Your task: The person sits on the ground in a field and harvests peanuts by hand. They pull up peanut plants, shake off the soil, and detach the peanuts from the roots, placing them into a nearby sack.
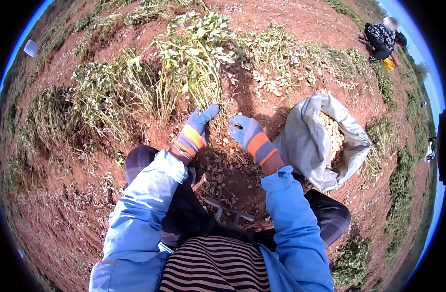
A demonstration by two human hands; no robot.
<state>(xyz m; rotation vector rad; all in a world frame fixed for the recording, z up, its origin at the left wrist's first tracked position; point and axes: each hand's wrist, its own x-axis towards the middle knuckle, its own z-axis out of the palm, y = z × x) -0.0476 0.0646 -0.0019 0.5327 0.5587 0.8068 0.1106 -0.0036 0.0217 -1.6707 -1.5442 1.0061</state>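
Note:
My left hand (pixel 200 126), in a grey work glove with an orange cuff, grips the lower stems of a bunch of peanut plants (pixel 199 62). Their leafy tops point away from me, and the dry roots (pixel 226 146) hang between my hands. Gloved the same way, my right hand (pixel 243 130) is at the right side of the roots with its fingers bent; whether it holds anything cannot be made out. Close to my right forearm stands a whitish woven sack (pixel 305 131), its mouth open, with peanuts in their shells (pixel 332 137) inside.
Loose peanuts (pixel 274 85) lie on the reddish soil beyond the sack. Pulled plants (pixel 99 98) are heaped at the left and along the row. A low frame, perhaps of a stool (pixel 228 208), is between my legs. A co-worker (pixel 383 38) bends near a yellow object (pixel 388 64) at the upper right.

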